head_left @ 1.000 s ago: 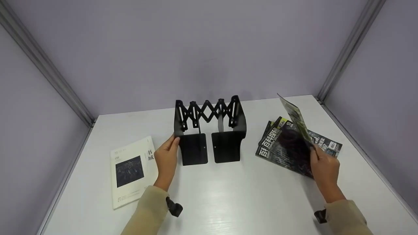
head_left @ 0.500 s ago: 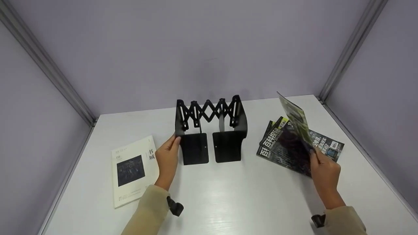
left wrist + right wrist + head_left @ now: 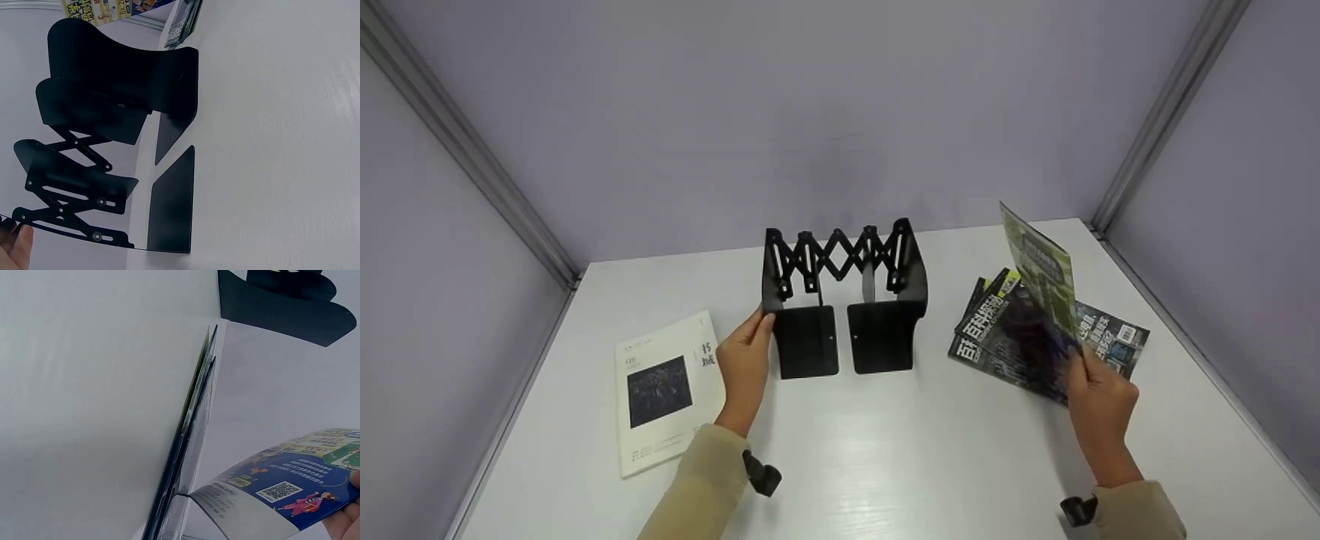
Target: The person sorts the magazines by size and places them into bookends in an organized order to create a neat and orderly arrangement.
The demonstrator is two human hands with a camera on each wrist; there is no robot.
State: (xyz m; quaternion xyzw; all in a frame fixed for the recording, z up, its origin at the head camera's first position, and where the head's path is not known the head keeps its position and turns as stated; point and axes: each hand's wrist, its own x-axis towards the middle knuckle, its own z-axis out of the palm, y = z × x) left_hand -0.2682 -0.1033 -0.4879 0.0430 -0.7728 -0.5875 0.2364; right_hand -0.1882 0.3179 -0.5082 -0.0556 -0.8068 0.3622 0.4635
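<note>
A black expandable bookend rack (image 3: 877, 337) with a zigzag back stands on the white table. My left hand (image 3: 745, 364) pinches the lower front edge of its left side plate. In the left wrist view, the thumb and fingers (image 3: 21, 247) show at the rack's corner. On the right, my right hand (image 3: 1101, 394) grips a thin magazine (image 3: 1044, 274) by its lower edge and holds it up, tilted, over a fanned pile of magazines (image 3: 1005, 337). Its blue and white side with a QR code faces the right wrist camera (image 3: 281, 489).
A cream-coloured book (image 3: 664, 397) with a dark square picture lies flat to the left of the rack, partly behind the left forearm. Pale walls (image 3: 840, 135) enclose the table (image 3: 870, 457) at the back and both sides.
My right hand has turned the magazine so more of its green face shows, and raised it slightly. The right wrist has shifted a little left. The left hand and rack stay put.
</note>
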